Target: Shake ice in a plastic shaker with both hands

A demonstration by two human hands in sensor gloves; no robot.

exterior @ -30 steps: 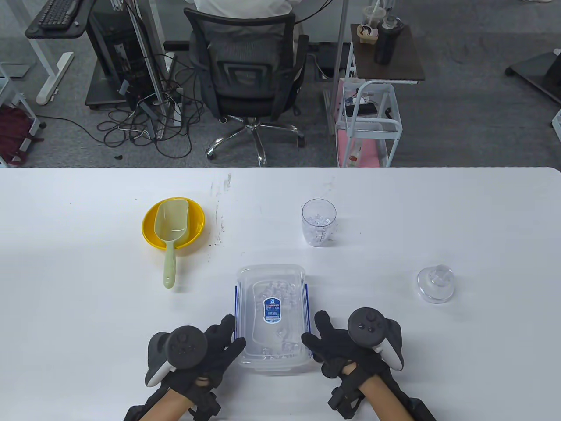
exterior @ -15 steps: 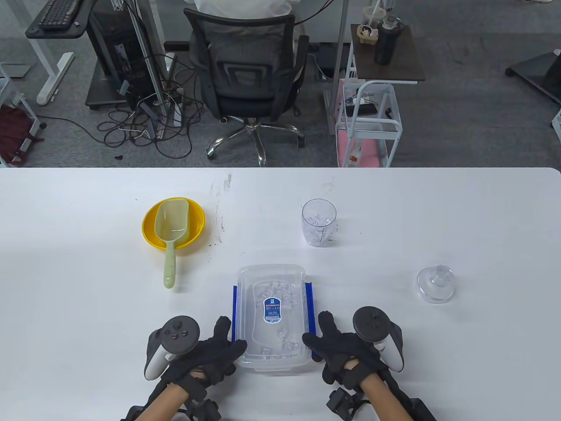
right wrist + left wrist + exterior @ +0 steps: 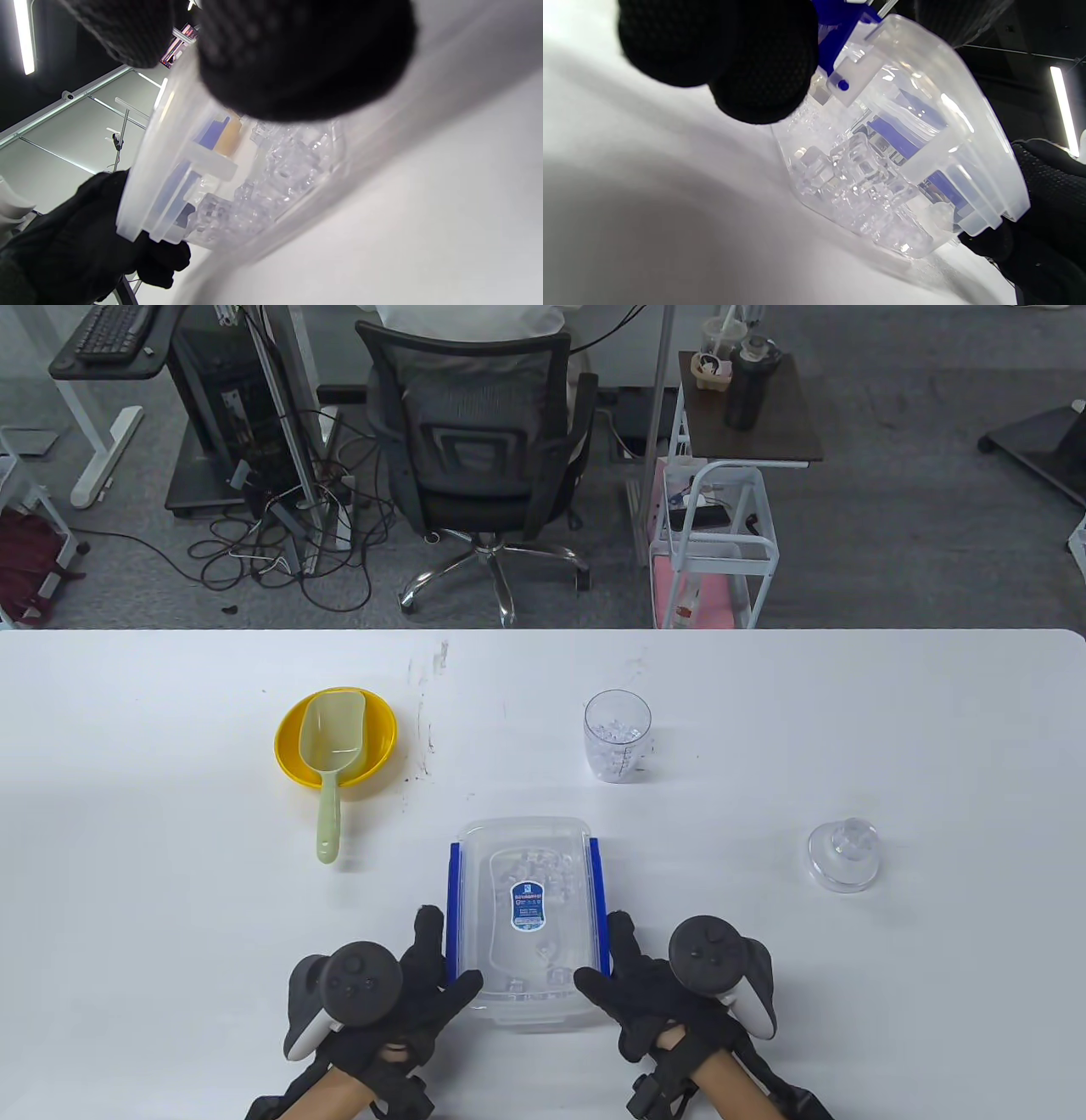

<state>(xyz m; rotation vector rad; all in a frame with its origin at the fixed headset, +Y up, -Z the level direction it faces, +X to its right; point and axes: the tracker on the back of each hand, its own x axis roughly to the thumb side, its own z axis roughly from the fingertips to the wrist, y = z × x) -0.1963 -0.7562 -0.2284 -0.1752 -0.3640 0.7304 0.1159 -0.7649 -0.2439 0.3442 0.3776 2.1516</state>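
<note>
Your left hand (image 3: pixel 407 984) and right hand (image 3: pixel 645 993) pinched the box's (image 3: pixel 523 916) blue latches at bottom centre (shaker (image 3: pixel 617 734) sat above, untouched), and a jerked lid could have scattered ice.

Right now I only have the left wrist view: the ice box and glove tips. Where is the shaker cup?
Observer: The shaker cup stands upright beyond the ice box, toward the table's far side, with no hand on it.
Operator: Is its lid on?
Observer: No. The clear lid lies apart on the table, off to the cup's right.
Operator: And the scoop?
Observer: The green scoop rests in the yellow bowl, left of the box.
</note>
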